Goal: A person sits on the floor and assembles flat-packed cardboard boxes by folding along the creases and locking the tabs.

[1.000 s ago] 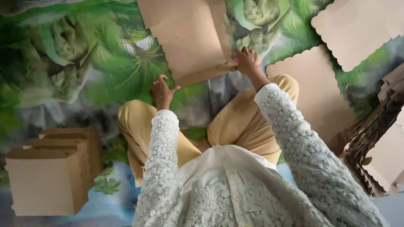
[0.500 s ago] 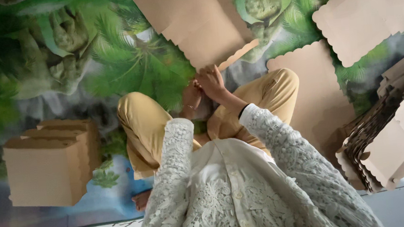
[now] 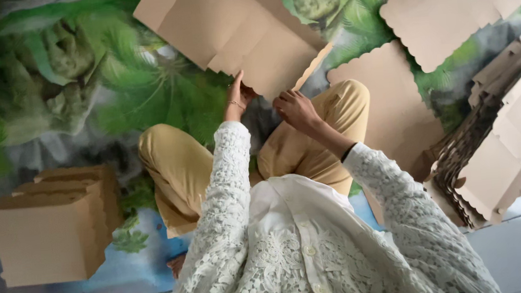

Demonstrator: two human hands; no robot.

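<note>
Cardboard, plain brown, is what both of my hands are on: a flat die-cut box blank [image 3: 236,33] held up over my crossed legs, with its scalloped flap at the lower right edge. My left hand [image 3: 236,99] reaches up with the fingers extended along the blank's lower edge, the thumb side pressed to the sheet rather than curled round it. My right hand [image 3: 298,109] is half closed just below the blank, fingers bent at the bottom edge near the scalloped flap; I cannot tell whether it truly pinches the card or only touches it.

Judging how far along the work is: this blank looks barely begun. Its panels show creases, but it lies nearly flat, with only the one flap angled off, and no walls stand yet.

Finished work sits to my left: a stack of folded-up brown boxes [image 3: 53,228] on the green leaf-printed mat [image 3: 45,89]. To my right a thick pile of unfolded blanks [image 3: 502,146] leans on the floor, with more loose scalloped sheets [image 3: 448,8] spread beyond my knee and one flat sheet [image 3: 387,105] lying just beside my leg. From that, I would say a few boxes are made and many more blanks are left.
</note>
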